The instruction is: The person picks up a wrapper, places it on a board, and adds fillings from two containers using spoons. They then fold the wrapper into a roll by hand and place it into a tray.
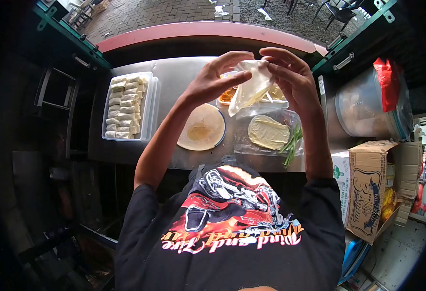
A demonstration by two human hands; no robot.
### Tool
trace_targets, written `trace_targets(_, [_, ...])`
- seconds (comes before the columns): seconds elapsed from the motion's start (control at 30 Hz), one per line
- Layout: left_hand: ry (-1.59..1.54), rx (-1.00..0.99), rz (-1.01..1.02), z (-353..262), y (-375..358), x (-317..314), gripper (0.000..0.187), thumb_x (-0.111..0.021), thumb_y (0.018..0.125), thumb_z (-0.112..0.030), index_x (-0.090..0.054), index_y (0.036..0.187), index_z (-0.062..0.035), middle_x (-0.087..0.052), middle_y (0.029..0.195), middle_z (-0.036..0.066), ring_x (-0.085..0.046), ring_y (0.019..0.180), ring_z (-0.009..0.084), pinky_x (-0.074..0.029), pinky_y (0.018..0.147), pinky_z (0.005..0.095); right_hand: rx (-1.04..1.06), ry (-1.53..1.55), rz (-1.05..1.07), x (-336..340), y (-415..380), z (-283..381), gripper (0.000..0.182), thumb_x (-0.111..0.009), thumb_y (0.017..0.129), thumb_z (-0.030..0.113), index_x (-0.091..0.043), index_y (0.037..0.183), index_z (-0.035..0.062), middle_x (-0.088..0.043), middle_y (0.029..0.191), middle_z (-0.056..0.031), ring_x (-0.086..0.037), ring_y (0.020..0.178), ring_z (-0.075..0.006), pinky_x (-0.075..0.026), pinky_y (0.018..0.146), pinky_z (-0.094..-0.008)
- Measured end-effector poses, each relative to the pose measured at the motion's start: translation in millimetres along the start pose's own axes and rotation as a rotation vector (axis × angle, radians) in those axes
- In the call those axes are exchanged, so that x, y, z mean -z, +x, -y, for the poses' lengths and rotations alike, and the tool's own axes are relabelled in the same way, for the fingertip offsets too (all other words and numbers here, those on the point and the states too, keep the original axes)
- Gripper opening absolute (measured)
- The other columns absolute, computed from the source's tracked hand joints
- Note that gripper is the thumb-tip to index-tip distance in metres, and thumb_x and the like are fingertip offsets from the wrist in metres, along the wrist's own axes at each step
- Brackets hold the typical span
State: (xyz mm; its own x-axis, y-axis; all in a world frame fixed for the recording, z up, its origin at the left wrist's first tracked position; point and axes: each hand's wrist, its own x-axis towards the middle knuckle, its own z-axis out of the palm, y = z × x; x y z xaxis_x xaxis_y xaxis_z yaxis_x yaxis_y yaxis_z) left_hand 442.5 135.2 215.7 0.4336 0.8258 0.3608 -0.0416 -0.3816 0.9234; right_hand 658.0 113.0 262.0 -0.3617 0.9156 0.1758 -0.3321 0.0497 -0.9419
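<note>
A thin, pale wrapper sheet hangs folded between my two raised hands. My left hand has its thumb and fingers round the sheet's left side. At the upper right edge, my right hand pinches it. Behind the sheet, partly covered, is a white tray of fillings, orange on the left. A round board with a worn, floury middle lies below my left hand. Under my right hand, a stack of pale wrappers rests on a plastic bag, beside green stalks.
A plastic container of rolled wrappers stands at the left of the metal table. On the right are a large clear tub, a red bag and cardboard boxes. A pink ledge runs along the far side.
</note>
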Motion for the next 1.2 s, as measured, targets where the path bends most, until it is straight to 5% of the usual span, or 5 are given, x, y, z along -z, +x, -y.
trace_targets(0.13, [-0.159,0.199,0.061,-16.7,-5.1,18.4,0.029,-0.069,0.090,-0.031,-0.065,0.099,-0.0036,-0.066,0.092,0.002,-0.061,0.097,0.0083,-0.046,0.092,0.0278,0.032,0.039,0.094,-10.2,15.6,3.2,0.033,-0.063,0.090,0.007,-0.061,0.121,-0.0003,-0.066,0.114,-0.0121,-0.065,0.100,-0.0157,-0.053,0.087,-0.0280])
trace_targets(0.37, [-0.666,0.074,-0.036,-22.2,-19.4,35.5,0.020,-0.061,0.096,-0.022,-0.060,0.106,-0.0036,-0.064,0.095,0.003,-0.062,0.093,0.0090,-0.049,0.085,0.0258,-0.035,0.101,0.197,-25.0,30.3,0.3,0.044,-0.072,0.084,0.010,-0.059,0.126,0.0014,-0.066,0.109,-0.0116,-0.065,0.096,-0.0152,-0.053,0.085,-0.0282])
trace_targets(0.57, [-0.586,0.088,-0.062,-35.2,-25.5,51.6,0.020,-0.060,0.097,-0.022,-0.060,0.107,-0.0053,-0.064,0.095,0.002,-0.063,0.088,0.0077,-0.051,0.079,0.0249,0.016,-0.253,0.239,-36.5,37.2,-15.1,0.052,-0.072,0.080,0.009,-0.056,0.129,0.0011,-0.066,0.103,-0.0085,-0.063,0.092,-0.0124,-0.050,0.087,-0.0281])
trace_targets(0.83, [-0.589,0.133,-0.079,-33.6,-39.7,66.1,0.020,-0.061,0.096,-0.024,-0.060,0.106,-0.0068,-0.064,0.093,0.001,-0.063,0.089,0.0077,-0.051,0.078,0.0243,-0.117,-0.311,0.123,-27.5,42.2,-54.0,0.023,-0.067,0.085,0.008,-0.069,0.107,-0.0003,-0.071,0.096,-0.0068,-0.065,0.089,-0.0113,-0.050,0.086,-0.0266])
trace_targets(1.2, [-0.529,0.278,-0.030,-19.5,-84.9,97.8,0.025,-0.059,0.097,-0.027,-0.057,0.102,-0.0032,-0.067,0.088,0.009,-0.071,0.080,0.0183,-0.060,0.067,0.0332,-0.194,0.297,0.079,-28.8,19.3,-78.9,0.023,-0.062,0.095,0.019,-0.064,0.104,-0.0030,-0.067,0.085,-0.0094,-0.067,0.075,-0.0159,-0.056,0.071,-0.0293])
